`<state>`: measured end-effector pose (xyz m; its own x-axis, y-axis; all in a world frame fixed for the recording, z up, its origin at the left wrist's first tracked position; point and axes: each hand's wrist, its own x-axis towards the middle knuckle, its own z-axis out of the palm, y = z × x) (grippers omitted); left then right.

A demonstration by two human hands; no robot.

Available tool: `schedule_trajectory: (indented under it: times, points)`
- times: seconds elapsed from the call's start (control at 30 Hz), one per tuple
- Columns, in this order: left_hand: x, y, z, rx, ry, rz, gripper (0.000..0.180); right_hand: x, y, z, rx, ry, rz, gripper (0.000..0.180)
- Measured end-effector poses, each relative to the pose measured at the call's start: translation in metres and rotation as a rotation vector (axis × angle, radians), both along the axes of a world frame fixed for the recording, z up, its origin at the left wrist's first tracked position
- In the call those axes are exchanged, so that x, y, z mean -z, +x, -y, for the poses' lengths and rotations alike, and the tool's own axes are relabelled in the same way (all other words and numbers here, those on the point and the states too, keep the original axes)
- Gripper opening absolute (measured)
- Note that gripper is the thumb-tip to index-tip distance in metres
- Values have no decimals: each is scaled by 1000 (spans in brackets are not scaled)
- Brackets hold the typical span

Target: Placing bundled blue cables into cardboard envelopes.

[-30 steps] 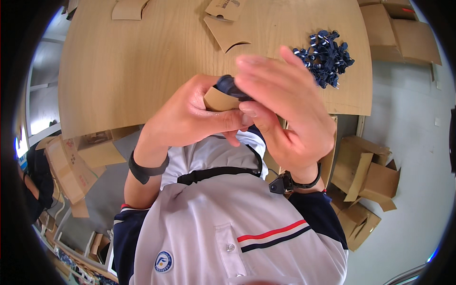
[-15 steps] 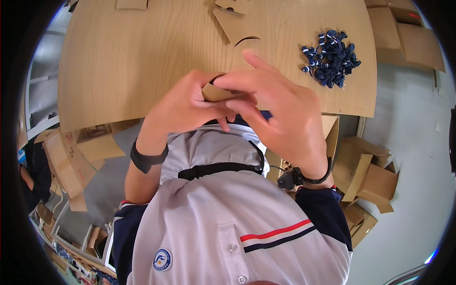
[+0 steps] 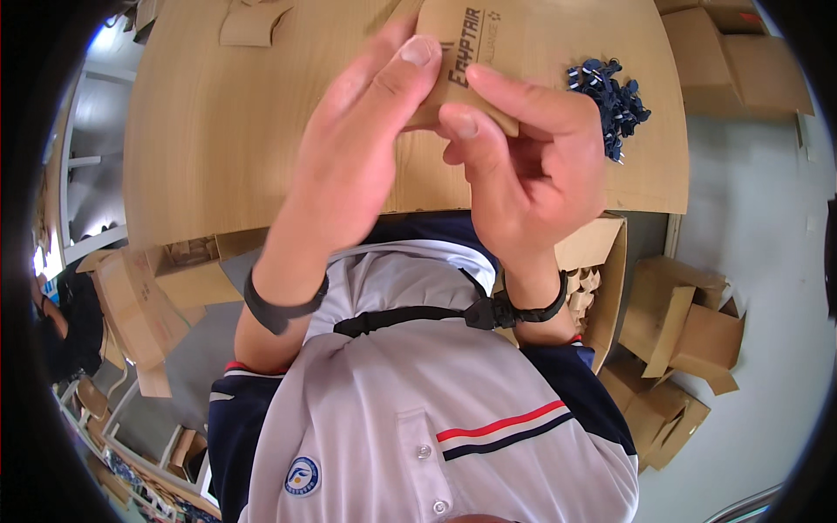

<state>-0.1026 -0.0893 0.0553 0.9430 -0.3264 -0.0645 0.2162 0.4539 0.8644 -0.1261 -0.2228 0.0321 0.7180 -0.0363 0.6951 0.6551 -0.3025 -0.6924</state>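
Both of my hands hold a brown cardboard piece point(image 3: 520, 52) with dark print on its face, raised over the far middle of the table. My left hand point(image 3: 349, 144) grips its left side, thumb lying on the printed face and the other fingers partly hidden behind. At the lower right edge, my right hand point(image 3: 549, 157) pinches it between thumb and fingers. To the right of that hand, a tangled heap of dark blue earphones point(image 3: 610, 105) with white bands lies on the table.
Another cut cardboard piece point(image 3: 250, 23) rests at the table's point(image 3: 209, 131) far left. Under the near right edge stands an open carton point(image 3: 612, 296) containing several folded brown pieces. Opened boxes point(image 3: 667, 314) are on the floor at right, and more cartons point(image 3: 131, 292) stand at left.
My hands have moved up and away from my body, over the table. The cardboard, mostly covered by my fingers before, now shows its printed face. Pieces at the far middle are now hidden.
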Motion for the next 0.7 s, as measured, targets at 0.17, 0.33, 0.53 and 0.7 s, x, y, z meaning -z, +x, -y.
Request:
schedule_trajectory:
  times: [0.17,0.33,0.53,0.7]
  points:
    - [14,-10,3,-474,512,933,35,-14,-6,-11,-74,374,-84,19]
    - [14,-7,12,-684,371,999,18,-21,-9,-9,-2,280,-2,16]
    - [1,-5,-28,-556,893,1417,25,-38,-19,-5,-356,626,-593,50]
    - [-10,-13,-35,6,1055,1741,22,-33,-16,3,-493,571,-806,61]
